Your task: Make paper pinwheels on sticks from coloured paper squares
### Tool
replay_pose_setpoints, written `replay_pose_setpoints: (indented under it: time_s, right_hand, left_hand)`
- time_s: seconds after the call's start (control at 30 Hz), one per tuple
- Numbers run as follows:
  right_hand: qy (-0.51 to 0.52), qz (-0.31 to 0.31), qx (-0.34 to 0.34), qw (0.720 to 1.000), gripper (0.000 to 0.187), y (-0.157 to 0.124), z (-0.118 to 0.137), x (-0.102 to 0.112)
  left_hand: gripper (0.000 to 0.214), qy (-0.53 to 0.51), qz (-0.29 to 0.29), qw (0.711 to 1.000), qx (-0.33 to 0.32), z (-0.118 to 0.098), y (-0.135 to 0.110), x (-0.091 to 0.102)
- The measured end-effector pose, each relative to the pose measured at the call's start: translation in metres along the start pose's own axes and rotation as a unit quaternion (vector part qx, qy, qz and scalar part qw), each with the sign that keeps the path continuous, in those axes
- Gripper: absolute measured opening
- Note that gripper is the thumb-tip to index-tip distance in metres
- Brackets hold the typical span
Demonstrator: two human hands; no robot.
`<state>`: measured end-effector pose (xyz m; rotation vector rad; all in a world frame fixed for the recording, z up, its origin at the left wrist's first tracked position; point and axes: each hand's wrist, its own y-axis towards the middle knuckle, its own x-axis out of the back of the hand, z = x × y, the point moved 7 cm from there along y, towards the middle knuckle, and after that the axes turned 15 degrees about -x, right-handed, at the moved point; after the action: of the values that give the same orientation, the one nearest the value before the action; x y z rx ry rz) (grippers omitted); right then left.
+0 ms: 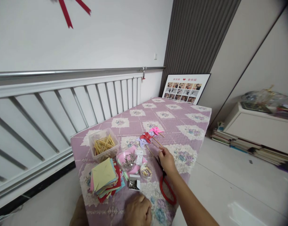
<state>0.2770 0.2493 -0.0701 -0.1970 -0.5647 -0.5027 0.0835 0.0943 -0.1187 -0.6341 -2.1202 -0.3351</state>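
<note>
My right hand (166, 159) reaches over the table with its fingertips pinched at the stick of a red paper pinwheel (146, 137). A lavender pinwheel (142, 142) and a pink pinwheel (156, 130) lie beside it, their wooden sticks pointing towards me. Red-handled scissors (167, 191) lie beneath and beside my right wrist, the blades partly covered. Close to the near edge, my left hand (138, 209) rests curled in a loose fist; whatever its fingers may hold is hidden. Just beyond it stands a small white box (134, 182) of metal bits.
A clear tub of wooden sticks (103, 145), a stack of coloured paper squares (105, 177), a pink dish of small metal pieces (128, 161) and a round cup of short sticks (146, 171) stand on the flowered tablecloth (164, 115). A white radiator (106, 100) runs along the left.
</note>
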Motion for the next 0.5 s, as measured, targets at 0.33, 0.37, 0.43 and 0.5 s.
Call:
replay_pose_setpoints:
  time_s: [0.33, 0.37, 0.43, 0.5]
  right_hand:
    - [0.103, 0.040, 0.022, 0.994, 0.033, -0.147, -0.042, -0.016]
    - [0.104, 0.045, 0.024, 0.993, 0.032, -0.154, -0.045, -0.017]
    - [0.101, 0.057, 0.036, 0.993, 0.029, -0.162, -0.047, -0.020]
    - [0.095, 0.068, 0.053, 0.992, 0.028, -0.166, -0.044, -0.022]
  left_hand:
    - [0.020, 0.044, -0.064, 0.996, -0.042, -0.005, -0.006, 0.008]
    - [0.019, 0.052, -0.069, 0.995, -0.043, -0.004, -0.006, 0.009]
    - [0.018, 0.061, -0.079, 0.994, -0.047, -0.004, -0.007, 0.009]
    - [0.017, 0.060, -0.084, 0.993, -0.053, -0.003, -0.008, 0.007]
